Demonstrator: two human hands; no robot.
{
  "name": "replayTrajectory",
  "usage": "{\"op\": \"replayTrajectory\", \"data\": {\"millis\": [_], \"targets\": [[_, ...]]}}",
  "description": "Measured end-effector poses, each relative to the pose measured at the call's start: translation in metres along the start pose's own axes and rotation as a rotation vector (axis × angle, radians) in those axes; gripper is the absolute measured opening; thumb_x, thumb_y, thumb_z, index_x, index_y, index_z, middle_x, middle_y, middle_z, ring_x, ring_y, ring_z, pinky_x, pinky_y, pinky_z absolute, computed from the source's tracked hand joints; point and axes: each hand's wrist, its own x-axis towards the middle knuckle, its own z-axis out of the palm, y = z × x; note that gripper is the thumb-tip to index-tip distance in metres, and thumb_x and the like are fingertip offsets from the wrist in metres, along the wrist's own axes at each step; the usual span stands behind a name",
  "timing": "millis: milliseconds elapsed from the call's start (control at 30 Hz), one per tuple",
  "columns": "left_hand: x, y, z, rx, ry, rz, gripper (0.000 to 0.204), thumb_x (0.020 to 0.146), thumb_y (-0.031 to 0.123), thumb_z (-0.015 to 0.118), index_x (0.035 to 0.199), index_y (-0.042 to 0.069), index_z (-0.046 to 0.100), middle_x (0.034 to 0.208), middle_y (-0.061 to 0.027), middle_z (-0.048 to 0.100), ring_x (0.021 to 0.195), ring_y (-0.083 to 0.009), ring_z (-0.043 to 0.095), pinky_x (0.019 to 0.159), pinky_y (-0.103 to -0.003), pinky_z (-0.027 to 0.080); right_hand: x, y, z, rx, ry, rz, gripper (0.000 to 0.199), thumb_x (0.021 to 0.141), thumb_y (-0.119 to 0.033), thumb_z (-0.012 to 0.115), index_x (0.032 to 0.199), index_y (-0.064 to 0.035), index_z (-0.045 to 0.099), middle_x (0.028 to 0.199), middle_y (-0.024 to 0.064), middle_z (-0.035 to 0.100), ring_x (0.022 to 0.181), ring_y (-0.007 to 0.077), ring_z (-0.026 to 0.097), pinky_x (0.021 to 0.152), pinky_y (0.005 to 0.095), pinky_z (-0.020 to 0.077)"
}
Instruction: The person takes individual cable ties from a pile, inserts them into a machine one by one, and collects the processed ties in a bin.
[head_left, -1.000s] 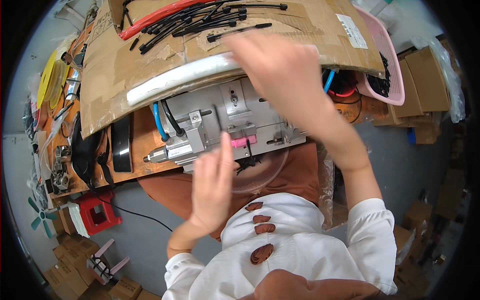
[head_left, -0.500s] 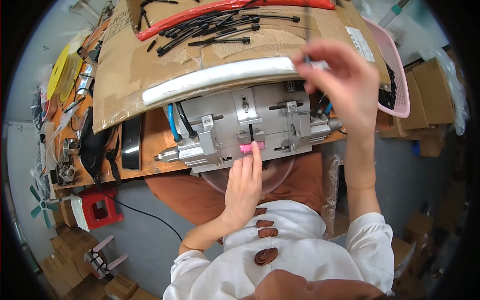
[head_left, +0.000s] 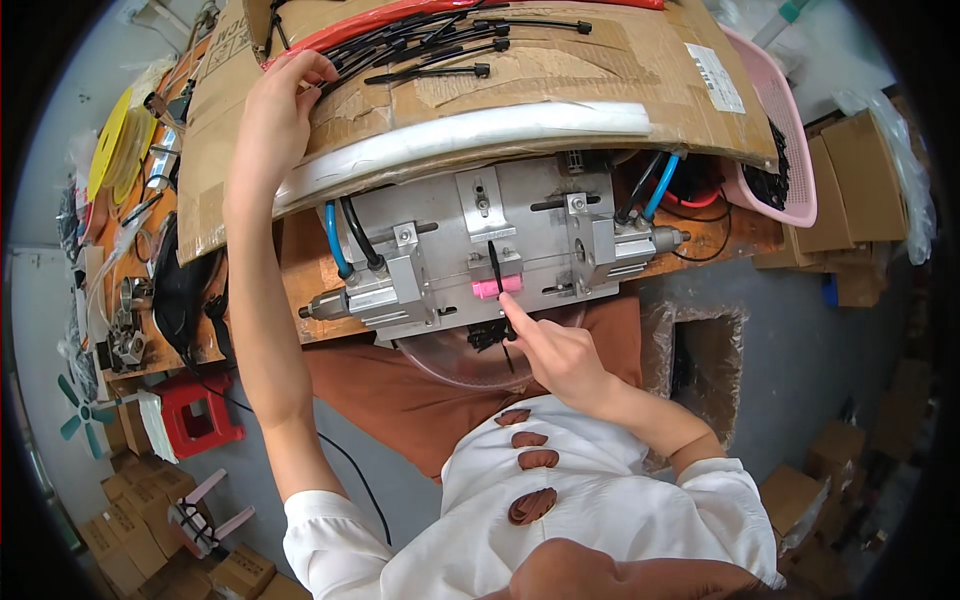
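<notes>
left hand (head_left: 272, 115) at 10 o'clock, fingers curled on black ties (head_left: 440, 45), picking from the cardboard (head_left: 560, 70) | right hand (head_left: 560, 355), one finger pressing pink clip (head_left: 497, 287) on metal machine (head_left: 480, 250), steadying the upright tie

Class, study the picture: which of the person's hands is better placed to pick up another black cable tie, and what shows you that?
Left. The left hand already rests at the black cable ties on the cardboard. The right hand is down at the metal fixture, forefinger by its pink part, so it would probably have farther to reach.
</notes>
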Motion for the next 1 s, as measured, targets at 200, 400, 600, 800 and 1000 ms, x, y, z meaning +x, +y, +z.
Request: {"op": "replayTrajectory", "data": {"millis": [200, 400, 600, 800, 1000], "targets": [[-0.005, 0.013, -0.014, -0.028, -0.024, -0.026, 0.020, 0.081, -0.008, 0.057, 0.097, 0.003, 0.060, 0.080, -0.0115, 0.061, 0.074, -0.0233, 0.057, 0.072, -0.032, 0.047, 0.006, -0.003, -0.001, -0.056, -0.048, 0.008, 0.067, 0.073, 0.005, 0.063, 0.135, 0.0100, 0.039, 0.070, 0.0077, 0.058, 0.060, 0.0170, 0.058, 0.053, 0.0298, 0.0488], [-0.029, 0.039, -0.047, 0.071, -0.068, -0.030, 0.024, 0.082, -0.005, 0.058, 0.104, 0.003, 0.059, 0.079, -0.0074, 0.056, 0.068, -0.0166, 0.049, 0.068, -0.029, 0.043, 0.015, -0.013, -0.019, -0.102, -0.123, 0.027, 0.061, 0.077, -0.003, 0.069, 0.133, 0.0035, 0.046, 0.069, 0.0058, 0.057, 0.056, 0.0178, 0.058, 0.048, 0.0307, 0.0455], [-0.057, 0.053, -0.043, -0.002, 0.005, -0.070, 0.053, 0.077, -0.004, 0.066, 0.127, 0.011, 0.057, 0.083, -0.0030, 0.051, 0.070, -0.0140, 0.043, 0.068, -0.026, 0.041, 0.134, 0.012, -0.082, -0.463, 0.190, -0.286, 0.017, 0.071, -0.004, 0.058, 0.088, -0.0037, 0.056, 0.080, 0.0083, 0.053, 0.066, 0.0218, 0.060, 0.048, 0.0335, 0.0456], [-0.084, 0.069, -0.010, 0.011, 0.132, 0.006, 0.063, 0.073, 0.002, 0.072, 0.132, 0.010, 0.051, 0.081, -0.0071, 0.051, 0.073, -0.0193, 0.049, 0.065, -0.033, 0.043, 0.241, 0.041, -0.083, -0.420, 0.154, -0.325, 0.009, 0.081, -0.009, 0.060, 0.085, -0.0032, 0.066, 0.080, 0.0118, 0.065, 0.079, 0.0315, 0.064, 0.066, 0.0399, 0.0499], [-0.102, 0.099, 0.027, -0.240, 0.382, 0.054, 0.064, 0.068, 0.003, 0.079, 0.125, 0.005, 0.050, 0.092, -0.0065, 0.058, 0.075, -0.0161, 0.053, 0.068, -0.029, 0.047, 0.218, -0.015, -0.066, 0.312, -0.339, -0.047, 0.025, 0.083, -0.022, 0.065, 0.075, 0.0009, 0.064, 0.067, 0.0174, 0.062, 0.063, 0.0300, 0.062, 0.058, 0.0373, 0.0471]]}}
